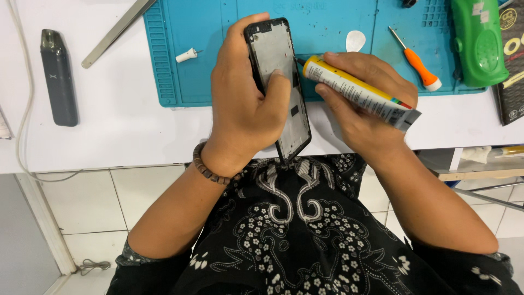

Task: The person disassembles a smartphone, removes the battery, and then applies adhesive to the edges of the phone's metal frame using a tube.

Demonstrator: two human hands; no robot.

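Patterned black shirt [305, 240] fills the bottom of the head view, with white floor tiles [87, 202] beside it. Above the bench's near edge, the left hand [245, 104] wraps around a phone frame [278, 82], thumb pressed on its grey inner face, holding it tilted over the edge. The right hand [365, 104] squeezes a yellow glue tube [355, 90] between thumb and fingers, its dark nozzle touching the frame's right rim. Too firm a squeeze could flood glue onto the inner face or the thumb; a slip could drop the frame to the floor, since it hangs past the edge. A blue mat [327, 27], an orange screwdriver [417, 60] and a grey stick-shaped device [59, 76] lie well apart.
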